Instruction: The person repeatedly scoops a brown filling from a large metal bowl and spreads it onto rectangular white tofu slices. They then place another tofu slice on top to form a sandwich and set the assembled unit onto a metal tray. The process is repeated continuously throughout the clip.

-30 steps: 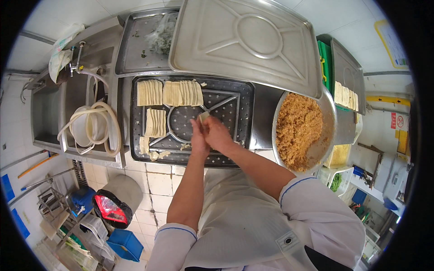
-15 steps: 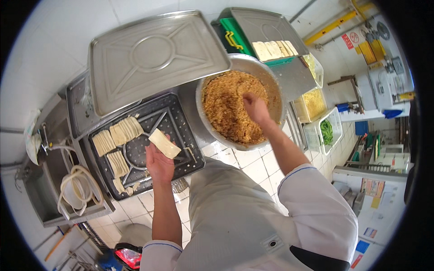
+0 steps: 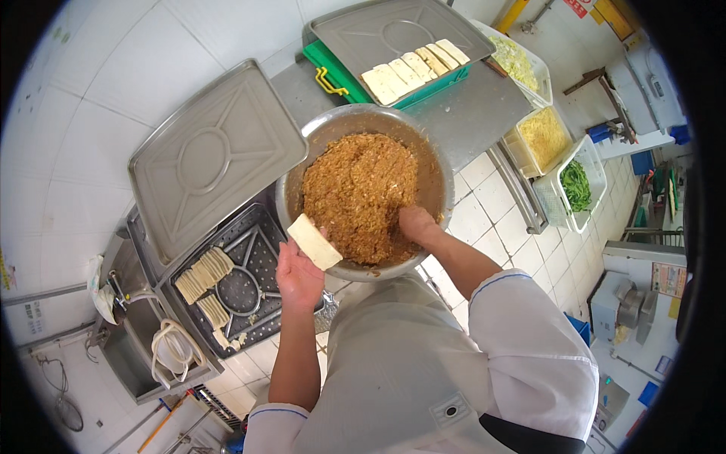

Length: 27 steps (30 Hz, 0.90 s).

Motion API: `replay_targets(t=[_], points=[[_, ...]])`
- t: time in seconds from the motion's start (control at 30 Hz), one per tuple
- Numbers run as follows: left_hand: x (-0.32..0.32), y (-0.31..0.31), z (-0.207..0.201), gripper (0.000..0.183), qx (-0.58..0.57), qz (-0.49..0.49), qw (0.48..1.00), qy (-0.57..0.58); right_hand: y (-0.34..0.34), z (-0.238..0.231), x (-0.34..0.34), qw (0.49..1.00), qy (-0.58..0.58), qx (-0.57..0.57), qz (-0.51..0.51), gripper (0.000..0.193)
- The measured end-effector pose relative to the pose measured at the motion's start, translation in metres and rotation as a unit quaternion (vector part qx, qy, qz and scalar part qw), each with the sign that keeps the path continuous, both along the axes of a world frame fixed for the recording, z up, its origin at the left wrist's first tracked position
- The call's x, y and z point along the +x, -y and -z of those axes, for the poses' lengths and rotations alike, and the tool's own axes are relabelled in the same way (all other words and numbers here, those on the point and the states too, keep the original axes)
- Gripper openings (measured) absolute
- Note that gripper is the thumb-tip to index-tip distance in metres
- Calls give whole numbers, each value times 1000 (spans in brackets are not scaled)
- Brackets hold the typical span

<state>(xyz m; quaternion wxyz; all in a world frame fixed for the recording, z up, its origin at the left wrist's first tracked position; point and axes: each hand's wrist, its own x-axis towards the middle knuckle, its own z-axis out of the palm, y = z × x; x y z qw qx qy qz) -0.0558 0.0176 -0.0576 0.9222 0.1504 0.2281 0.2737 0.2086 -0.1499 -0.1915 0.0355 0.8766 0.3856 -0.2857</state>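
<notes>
A pale, flat rectangular slab that looks like tofu (image 3: 314, 242) lies across the upturned fingers of my left hand (image 3: 299, 278), at the near left rim of a big metal bowl (image 3: 293, 184). Brown, crumbly filling (image 3: 359, 181) is heaped in the bowl. My right hand (image 3: 417, 225) reaches into its right side, fingertips sunk in the filling and hidden. Left of the bowl, a black perforated crate (image 3: 266, 227) holds rows of similar pale slices (image 3: 204, 272). Beyond the bowl, more slabs (image 3: 414, 69) lie in a row on a metal tray (image 3: 355, 38).
A large metal tray (image 3: 204, 155) overlaps the crate's far side. The far tray rests on a green crate (image 3: 336, 72). Baskets of shredded pale vegetable (image 3: 516, 68), yellow shreds (image 3: 543, 138) and green vegetable (image 3: 575, 185) stand to the right. A sink with a coiled hose (image 3: 175, 349) is at left.
My left hand has carried the slab from above the black crate to the bowl's rim. My right hand has gone down into the filling's near right side. The whole view has shifted.
</notes>
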Motion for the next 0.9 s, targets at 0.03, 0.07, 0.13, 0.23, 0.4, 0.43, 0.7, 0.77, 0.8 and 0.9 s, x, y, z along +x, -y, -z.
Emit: replay_targets(t=[0.03, 0.07, 0.13, 0.23, 0.4, 0.43, 0.7, 0.77, 0.8, 0.9], points=[[11, 3, 1, 65, 5, 8, 1000, -9, 3, -10, 0, 1000, -14, 1, -20, 23], [21, 4, 1, 64, -3, 12, 1000, -6, 3, -20, 4, 999, -28, 5, -38, 22], [39, 8, 4, 64, -2, 25, 999, -19, -4, -46, 14, 996, -81, 0, -26, 24], [59, 11, 8, 59, 10, 53, 998, -35, 2, -104, 27, 962, -188, 182, 81, 28], [88, 18, 5, 54, 10, 102, 994, -37, -14, -184, 7, 879, -278, 369, 119, 31], [94, 21, 1, 53, 23, 107, 994, -12, -19, -193, 0, 857, -288, 415, 101, 31], [113, 36, -25, 48, 62, 81, 995, 6, -43, -225, -28, 884, -101, 456, 26, 39], [111, 38, -29, 45, 58, 74, 996, 9, -40, -229, -33, 879, -79, 470, 21, 44], [111, 36, -32, 44, 54, 75, 996, 13, -37, -230, -36, 874, -55, 483, 4, 46], [111, 37, -45, 44, 5, 76, 997, 14, -32, -226, -45, 840, 6, 539, -67, 50]])
